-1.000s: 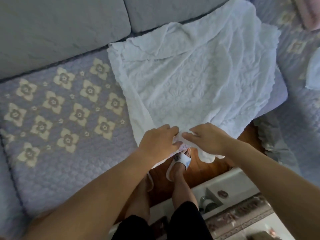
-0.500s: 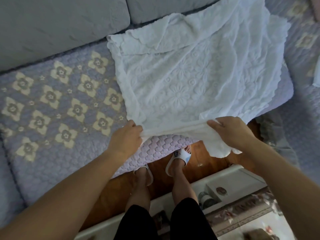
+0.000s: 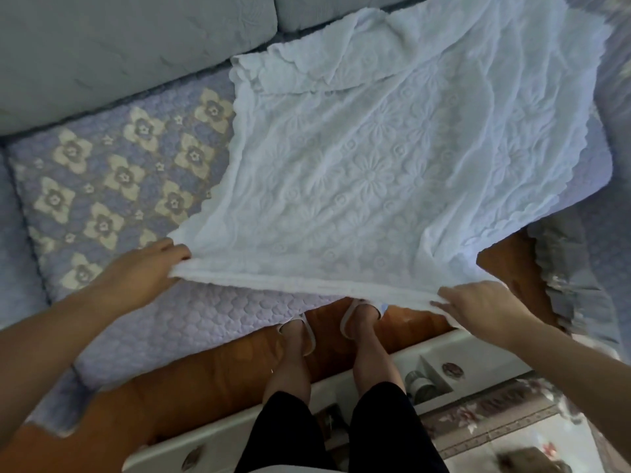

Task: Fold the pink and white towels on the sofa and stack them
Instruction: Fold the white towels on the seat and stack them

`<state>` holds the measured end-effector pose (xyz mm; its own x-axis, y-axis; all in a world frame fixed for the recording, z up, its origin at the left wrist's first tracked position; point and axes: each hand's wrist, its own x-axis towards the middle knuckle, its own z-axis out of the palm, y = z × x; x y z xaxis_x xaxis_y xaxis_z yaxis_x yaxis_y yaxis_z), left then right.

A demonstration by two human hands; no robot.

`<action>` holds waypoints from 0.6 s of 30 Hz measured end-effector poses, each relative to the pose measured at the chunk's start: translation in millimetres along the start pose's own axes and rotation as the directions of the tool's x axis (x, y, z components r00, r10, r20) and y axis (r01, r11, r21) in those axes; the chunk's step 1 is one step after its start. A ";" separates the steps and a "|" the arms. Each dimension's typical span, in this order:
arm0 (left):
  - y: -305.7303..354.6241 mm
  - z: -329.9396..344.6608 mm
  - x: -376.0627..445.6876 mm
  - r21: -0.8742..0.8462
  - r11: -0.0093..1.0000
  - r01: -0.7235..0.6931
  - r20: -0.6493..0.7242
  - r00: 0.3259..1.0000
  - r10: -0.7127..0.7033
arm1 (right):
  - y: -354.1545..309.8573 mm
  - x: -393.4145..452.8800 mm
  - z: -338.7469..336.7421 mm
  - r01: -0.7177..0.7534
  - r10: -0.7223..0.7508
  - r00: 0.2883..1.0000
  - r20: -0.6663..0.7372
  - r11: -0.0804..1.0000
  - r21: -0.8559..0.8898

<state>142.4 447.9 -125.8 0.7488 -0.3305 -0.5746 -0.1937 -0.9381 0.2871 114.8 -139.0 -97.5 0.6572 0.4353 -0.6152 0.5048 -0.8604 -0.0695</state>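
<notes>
Left hand (image 3: 143,268): pinches the near left corner, left of centre.
Right hand (image 3: 478,307): grips the near right corner, lower right.
White towel (image 3: 375,158): spread over the sofa (image 3: 112,186), centre to upper right.
Tip: keep the near edge taut and level, corners matched before folding.

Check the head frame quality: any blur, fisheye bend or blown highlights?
Head view: dim, bluish light; white towel not blown out, embossed flowers readable. Wide-angle bend curves the sofa back cushions. Motion blur smears the lower right corner; left hand and right hand are slightly soft.
</notes>
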 end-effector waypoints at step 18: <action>32.9 -85.2 176.0 0.142 0.934 0.328 0.016 0.943 -0.333 | 85.9 142.3 -101.6 -0.616 0.607 0.785 0.124 0.743 0.263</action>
<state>321.9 367.6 -152.2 0.7603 -0.0003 -0.6496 -0.0256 -0.9992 -0.0294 308.6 -124.1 -111.3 0.7528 -0.2133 -0.6228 -0.1767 -0.9768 0.1210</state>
